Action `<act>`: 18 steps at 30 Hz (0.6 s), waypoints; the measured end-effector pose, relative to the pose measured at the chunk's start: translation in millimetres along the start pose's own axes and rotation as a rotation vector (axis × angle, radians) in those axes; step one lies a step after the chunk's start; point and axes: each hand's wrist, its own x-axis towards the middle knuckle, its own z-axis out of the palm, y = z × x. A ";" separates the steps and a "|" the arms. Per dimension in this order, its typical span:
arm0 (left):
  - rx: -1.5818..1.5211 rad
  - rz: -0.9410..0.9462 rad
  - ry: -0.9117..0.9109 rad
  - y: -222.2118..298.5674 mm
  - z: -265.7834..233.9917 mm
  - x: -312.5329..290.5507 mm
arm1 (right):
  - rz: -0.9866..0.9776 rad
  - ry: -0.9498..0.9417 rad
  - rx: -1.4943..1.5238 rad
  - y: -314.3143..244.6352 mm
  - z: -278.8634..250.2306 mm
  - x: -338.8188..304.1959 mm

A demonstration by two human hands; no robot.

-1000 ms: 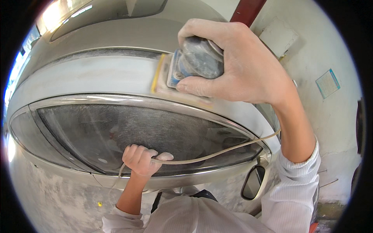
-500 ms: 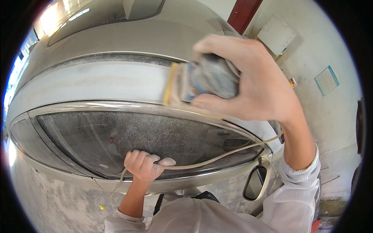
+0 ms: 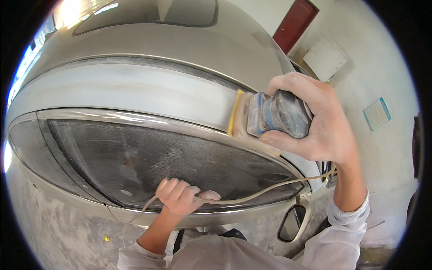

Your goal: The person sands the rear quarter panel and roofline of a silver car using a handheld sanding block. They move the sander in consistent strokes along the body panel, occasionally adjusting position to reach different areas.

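My right hand (image 3: 327,121) is wrapped over a dusty sander (image 3: 282,114) with a blue-grey body and a yellow-edged sanding sheet. The sander rests on the whitish-grey roof rail strip (image 3: 148,88) of a beige car (image 3: 180,41), towards the front end of the strip. My left hand (image 3: 181,195) is closed round a thin pale hose (image 3: 252,196), in front of the dusty side window (image 3: 148,153). From there the hose runs right, across the window's front corner, to beneath my right wrist. Where it joins the sander is hidden.
A side mirror (image 3: 292,223) sticks out at the lower right. The sunroof (image 3: 189,12) lies at the top. Beyond the car stand a white wall (image 3: 360,85), a dark red door (image 3: 294,26) and a pinned sheet (image 3: 377,113). A small yellow thing (image 3: 106,238) lies on the concrete floor.
My right hand has moved the sander to the right along the strip, and a little lower in view. My left hand sits slightly further right, still round the hose. The view has shifted slightly.
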 end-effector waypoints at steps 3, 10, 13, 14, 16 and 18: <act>-0.014 0.001 0.015 -1.2 0.1 1.1 | -0.072 -0.004 -0.021 -7.8 7.7 31.3; -0.009 -0.040 0.017 1.2 0.1 -4.4 | -0.071 -0.069 -0.062 -40.1 21.4 101.4; -0.028 -0.027 0.023 0.5 0.6 -4.8 | -0.068 -0.091 0.024 -44.6 25.1 120.3; -0.038 -0.022 0.015 -0.3 -0.3 -4.7 | -0.021 -0.132 0.040 -42.4 25.3 121.9; -0.051 -0.014 0.000 -1.6 -2.0 -4.2 | 0.009 -0.144 0.020 -37.0 22.8 115.6; -0.045 -0.009 -0.007 -2.0 -3.0 -3.8 | -0.106 -0.067 -0.064 -29.4 19.8 96.6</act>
